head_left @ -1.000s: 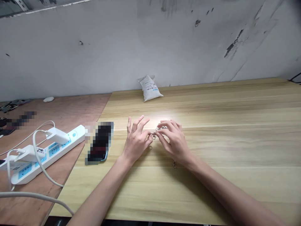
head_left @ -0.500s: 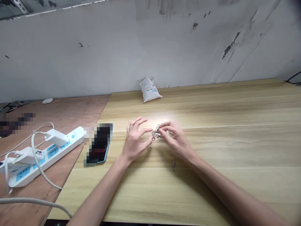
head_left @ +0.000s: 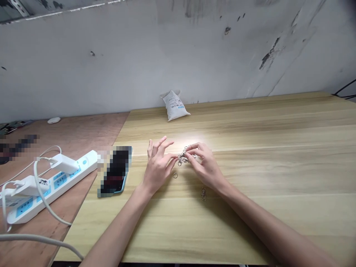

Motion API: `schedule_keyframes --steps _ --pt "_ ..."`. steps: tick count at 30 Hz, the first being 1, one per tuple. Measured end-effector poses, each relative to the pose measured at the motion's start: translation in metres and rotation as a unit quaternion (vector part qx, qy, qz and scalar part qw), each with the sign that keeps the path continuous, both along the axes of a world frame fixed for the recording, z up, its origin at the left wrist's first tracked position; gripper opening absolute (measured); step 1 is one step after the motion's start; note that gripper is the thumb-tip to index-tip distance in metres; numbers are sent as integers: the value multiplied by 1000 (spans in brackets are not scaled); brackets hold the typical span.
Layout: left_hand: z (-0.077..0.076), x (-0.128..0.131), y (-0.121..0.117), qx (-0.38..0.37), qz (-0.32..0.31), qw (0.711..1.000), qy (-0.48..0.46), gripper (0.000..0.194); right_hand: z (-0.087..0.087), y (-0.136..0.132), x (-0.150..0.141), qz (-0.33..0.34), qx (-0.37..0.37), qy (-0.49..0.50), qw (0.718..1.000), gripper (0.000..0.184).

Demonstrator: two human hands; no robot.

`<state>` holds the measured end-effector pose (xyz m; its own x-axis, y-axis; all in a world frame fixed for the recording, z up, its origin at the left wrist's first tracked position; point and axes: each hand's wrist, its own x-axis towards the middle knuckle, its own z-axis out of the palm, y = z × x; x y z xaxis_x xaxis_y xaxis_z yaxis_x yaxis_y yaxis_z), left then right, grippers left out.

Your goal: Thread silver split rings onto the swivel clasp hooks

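Note:
A small heap of silvery swivel clasps and rings [head_left: 180, 161] lies on the table between my hands. My left hand [head_left: 158, 168] has thumb and forefinger pinched together at the heap's left edge, the other fingers raised and spread. What sits in that pinch is too small to make out. From the right, my right hand [head_left: 205, 163] reaches over the heap, its thumb and fingertips closed on a swivel clasp; its fingers cover part of the pile. A single split ring [head_left: 175, 175] rests just below my left fingertips. Another swivel clasp [head_left: 204, 194] lies apart, below my right wrist.
A white plastic packet [head_left: 175, 106] with a printed label stands near the wall. At left lie a phone [head_left: 115, 170] and, on the lower brown board, a white power strip [head_left: 59, 181] with plugged-in chargers and looping cables [head_left: 47, 237].
My left thumb and forefinger have come together from a gap into a pinch at the heap. My right hand stays over the pile. The whole view has shifted slightly.

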<state>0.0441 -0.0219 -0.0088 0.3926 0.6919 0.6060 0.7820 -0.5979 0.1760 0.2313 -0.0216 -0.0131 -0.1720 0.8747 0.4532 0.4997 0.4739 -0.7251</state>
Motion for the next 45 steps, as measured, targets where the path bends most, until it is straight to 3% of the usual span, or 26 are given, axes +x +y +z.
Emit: schedule_keyframes --steps 3,6,8,11,13,14,16,18,19,22,28,34,37,45 --pt "1 -3 2 -19 -4 999 42 11 -4 2 0 -13 58 -71 996 17" --pt "5 -15 6 -96 -8 995 28 14 -9 12 7 -26 59 -123 990 19" --pt "10 -25 8 -166 -45 985 16 26 -10 19 16 -27 57 -150 987 20" --pt "18 -34 7 -287 -116 950 30 23 2 25 33 -21 45 -178 983 22" --pt "20 -35 4 -320 -130 937 50 19 16 24 46 53 -22 -179 982 20" --pt "21 -34 3 -322 -131 936 56 17 23 21 51 125 -93 -179 972 20" --pt "21 -31 2 -318 -131 937 58 14 35 14 58 265 -237 -177 918 17" --pt "20 -28 1 -319 -131 937 50 15 41 6 58 315 -332 -202 866 18" --pt "20 -27 1 -321 -130 937 45 14 41 2 56 312 -345 -223 857 21" --pt "18 -25 1 -323 -129 937 39 14 37 -7 45 257 -304 -282 873 27" --pt "11 -22 2 -295 -142 945 23 12 34 -3 35 176 -166 -290 926 16" --pt "11 -17 1 -304 -138 943 -4 7 28 2 34 131 -114 -298 938 3" --pt "13 -13 -1 -310 -122 942 -48 7 23 0 30 138 -82 -306 938 9" --pt "8 -10 -1 -427 -102 873 -214 9 13 -8 22 164 -78 -309 934 13"
